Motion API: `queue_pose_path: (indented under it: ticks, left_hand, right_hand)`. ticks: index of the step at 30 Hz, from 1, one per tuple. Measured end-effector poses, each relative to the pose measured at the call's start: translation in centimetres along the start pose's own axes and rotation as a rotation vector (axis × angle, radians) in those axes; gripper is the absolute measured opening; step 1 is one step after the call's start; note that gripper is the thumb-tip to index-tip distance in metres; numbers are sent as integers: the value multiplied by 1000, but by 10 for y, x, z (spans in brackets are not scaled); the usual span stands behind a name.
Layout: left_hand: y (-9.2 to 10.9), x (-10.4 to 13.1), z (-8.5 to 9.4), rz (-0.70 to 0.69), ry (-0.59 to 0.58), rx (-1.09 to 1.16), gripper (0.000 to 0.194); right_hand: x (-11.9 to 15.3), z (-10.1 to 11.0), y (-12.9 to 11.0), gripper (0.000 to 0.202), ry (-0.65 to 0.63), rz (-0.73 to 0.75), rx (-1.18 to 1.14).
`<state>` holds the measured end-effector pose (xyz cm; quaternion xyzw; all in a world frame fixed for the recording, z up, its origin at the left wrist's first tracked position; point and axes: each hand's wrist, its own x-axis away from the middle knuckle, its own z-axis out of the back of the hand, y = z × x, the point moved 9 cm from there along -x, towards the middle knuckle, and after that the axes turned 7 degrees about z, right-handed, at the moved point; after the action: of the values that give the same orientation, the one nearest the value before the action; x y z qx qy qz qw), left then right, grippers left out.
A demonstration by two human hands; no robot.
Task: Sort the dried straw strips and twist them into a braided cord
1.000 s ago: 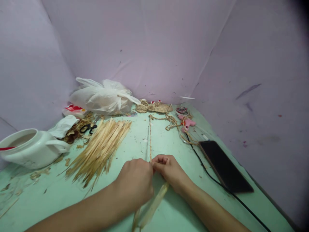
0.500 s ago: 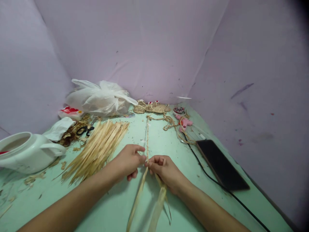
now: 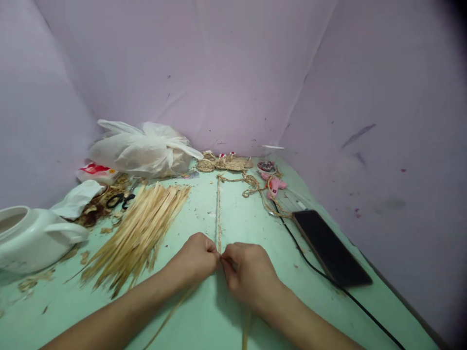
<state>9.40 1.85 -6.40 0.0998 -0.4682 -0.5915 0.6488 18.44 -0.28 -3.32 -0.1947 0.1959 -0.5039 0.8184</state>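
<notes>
A thin twisted straw cord runs straight toward me along the green table from its far end. My left hand is closed in a pinch at the cord's near end, on its left side. My right hand pinches the same spot from the right, its fingertips almost touching the left ones. Loose straw strands trail from the hands toward me, one strand down to the left and another strand under my right wrist. Left of the cord lies a spread bundle of flat dry straw strips.
At left are a white pot, black-handled scissors and a white plastic bag. Woven straw pieces sit by the back wall. To the right lie a pink glue gun, a dark phone and a black cable.
My left hand has gone from fingers apart to a closed pinch on the cord. My right hand has turned palm down. The loose strands are now spread apart, and the view has shifted slightly.
</notes>
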Motion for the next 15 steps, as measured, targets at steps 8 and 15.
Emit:
queue_pose_path:
  ticks: [8,15]
  left_hand:
    - [-5,8,-11,168,-166,198,18]
    - [3,2,-11,-19,-194,190,10]
  right_hand:
    - [14,-21,-39,18,-203,201,226]
    - [8,5,-27,22,-149,194,-63]
